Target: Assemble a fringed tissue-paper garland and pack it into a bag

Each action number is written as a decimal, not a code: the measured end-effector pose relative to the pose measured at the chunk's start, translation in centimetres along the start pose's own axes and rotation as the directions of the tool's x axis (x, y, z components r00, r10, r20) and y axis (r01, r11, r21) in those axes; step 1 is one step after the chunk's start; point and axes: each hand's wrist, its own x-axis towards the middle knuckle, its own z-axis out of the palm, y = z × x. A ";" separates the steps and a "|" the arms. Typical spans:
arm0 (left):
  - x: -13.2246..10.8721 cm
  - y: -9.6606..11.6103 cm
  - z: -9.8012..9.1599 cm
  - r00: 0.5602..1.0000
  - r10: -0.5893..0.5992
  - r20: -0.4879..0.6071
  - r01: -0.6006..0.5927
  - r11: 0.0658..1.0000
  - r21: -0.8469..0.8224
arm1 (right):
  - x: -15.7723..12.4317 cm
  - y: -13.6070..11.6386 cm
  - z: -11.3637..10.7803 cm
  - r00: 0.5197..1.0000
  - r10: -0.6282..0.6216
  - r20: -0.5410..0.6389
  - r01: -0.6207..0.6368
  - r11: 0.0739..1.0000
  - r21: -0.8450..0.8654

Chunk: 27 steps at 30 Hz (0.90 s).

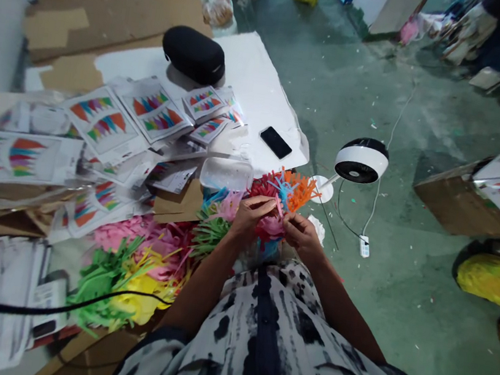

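Note:
Both hands meet in front of my lap over a heap of fringed paper. My left hand [253, 211] is closed in a pinch on a thin pink paper strip [279, 206]. My right hand [302, 233] pinches close by, at the strip's lower end. Just beyond the fingers spread an orange paper tassel [303, 192], a light blue paper tassel [286, 186] and a red paper tassel [265, 185]. Green fringed paper [209, 236] lies beside my left wrist. A clear plastic tub [226, 175] stands beyond my left hand.
Printed packets [151, 110], a black case [194, 54] and a phone [276, 142] lie on the table [264, 84]. A white fan [361, 161] stands to the right, its cord on the floor. Pink, yellow and green paper fringes [106, 282] are piled at left. A cardboard box [453, 194] sits far right.

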 end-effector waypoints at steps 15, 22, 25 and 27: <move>-0.7 0.0 0.1 0.993 -0.120 0.019 0.122 0.967 -0.226 | 0.0 0.1 0.2 0.998 0.014 0.056 -0.024 0.983 0.181; -0.9 -0.1 1.0 0.997 -0.061 0.044 0.065 0.994 -0.085 | 0.0 0.7 0.4 1.000 0.015 0.011 -0.016 0.995 0.096; -0.5 -0.5 1.3 1.000 0.009 -0.004 -0.008 1.000 0.023 | 0.3 1.2 0.0 0.995 -0.078 -0.070 0.076 0.997 -0.028; -0.1 -0.8 1.2 0.996 0.068 -0.049 -0.064 0.994 0.085 | 0.6 1.4 -0.5 0.976 -0.164 -0.140 0.151 0.983 -0.103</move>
